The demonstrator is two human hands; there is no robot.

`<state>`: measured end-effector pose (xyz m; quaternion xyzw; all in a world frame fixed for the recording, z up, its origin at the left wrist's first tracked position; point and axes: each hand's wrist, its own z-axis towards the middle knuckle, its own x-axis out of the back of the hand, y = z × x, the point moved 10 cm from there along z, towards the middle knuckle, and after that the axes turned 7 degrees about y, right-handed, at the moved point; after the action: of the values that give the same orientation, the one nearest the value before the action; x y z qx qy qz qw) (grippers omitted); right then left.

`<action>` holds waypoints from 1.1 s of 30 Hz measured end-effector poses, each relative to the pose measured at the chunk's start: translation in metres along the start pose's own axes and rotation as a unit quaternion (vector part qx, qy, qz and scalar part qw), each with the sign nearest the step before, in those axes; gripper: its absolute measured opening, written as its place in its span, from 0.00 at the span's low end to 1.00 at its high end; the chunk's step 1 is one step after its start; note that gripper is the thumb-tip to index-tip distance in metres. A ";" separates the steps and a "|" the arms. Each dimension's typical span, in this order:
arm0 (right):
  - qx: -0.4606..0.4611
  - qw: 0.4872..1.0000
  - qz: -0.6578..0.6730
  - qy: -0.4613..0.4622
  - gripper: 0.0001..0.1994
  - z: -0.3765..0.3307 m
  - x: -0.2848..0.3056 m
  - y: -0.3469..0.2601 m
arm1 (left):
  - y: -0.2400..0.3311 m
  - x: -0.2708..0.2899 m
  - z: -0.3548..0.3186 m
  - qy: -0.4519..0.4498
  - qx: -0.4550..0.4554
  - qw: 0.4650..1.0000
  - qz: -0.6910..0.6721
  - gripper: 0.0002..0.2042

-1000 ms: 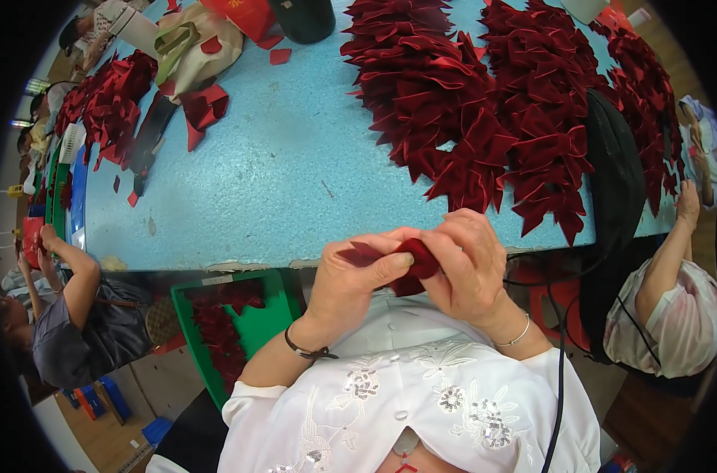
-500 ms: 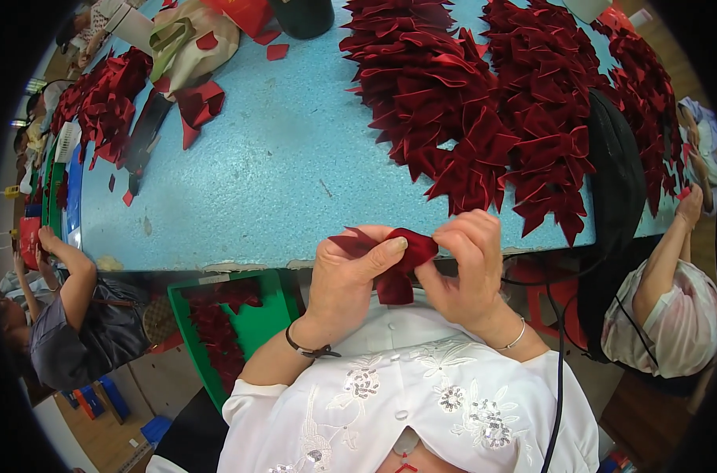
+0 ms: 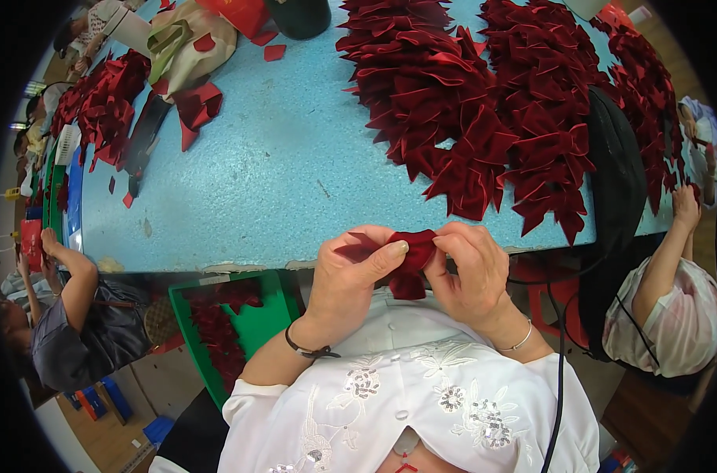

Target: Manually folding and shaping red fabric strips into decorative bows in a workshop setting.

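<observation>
Blue and speckled, the tabletop (image 3: 280, 173) was spread wide before the worker, its near edge kept bare so that room was left for handling. Across the far right a great heap of dark red velvet bows (image 3: 492, 102) was piled, seemingly laid out of the way of the hands. A smaller heap of red pieces (image 3: 98, 106) was set at the far left beside a pale cloth bag (image 3: 189, 39). Below the near edge a green crate (image 3: 224, 331) holding more red fabric was stood by the worker's left side, within easy reach. Co-workers were seated at either end.

Just over the table's edge, close to the chest, a red velvet piece (image 3: 410, 256) was held between both hands. The left hand (image 3: 354, 276) was closed on it, thumb pressed across the folded fabric. The right hand (image 3: 469, 272) was pinching its other side with the fingertips, so that the fold was kept tight.
</observation>
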<state>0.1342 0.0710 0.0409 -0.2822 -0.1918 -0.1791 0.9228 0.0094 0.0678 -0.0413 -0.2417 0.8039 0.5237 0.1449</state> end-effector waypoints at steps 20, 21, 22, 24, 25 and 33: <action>-0.414 0.753 0.495 -0.133 0.15 -0.022 -0.016 0.055 | -0.011 -0.025 -0.003 -0.165 0.026 0.981 0.103 0.08; -0.423 0.735 0.506 -0.159 0.15 -0.024 -0.022 0.053 | -0.012 -0.023 -0.002 -0.159 0.030 0.979 0.122 0.09; -0.431 0.716 0.517 -0.184 0.15 -0.027 -0.028 0.050 | -0.013 -0.022 0.000 -0.153 0.034 0.977 0.142 0.11; -0.438 0.712 0.516 -0.187 0.15 -0.030 -0.031 0.053 | -0.015 -0.022 0.002 -0.147 0.039 0.975 0.161 0.12; -0.445 0.708 0.515 -0.190 0.15 -0.032 -0.033 0.055 | -0.010 -0.024 0.004 -0.135 0.021 0.980 0.147 0.14; -0.450 0.661 0.574 -0.175 0.15 -0.042 -0.048 0.053 | -0.011 -0.012 0.006 -0.111 0.070 0.975 0.178 0.22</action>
<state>0.1268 0.0980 -0.0366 -0.7433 -0.0452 0.3747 0.5523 0.0254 0.0722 -0.0465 -0.0245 0.8475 0.5074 0.1539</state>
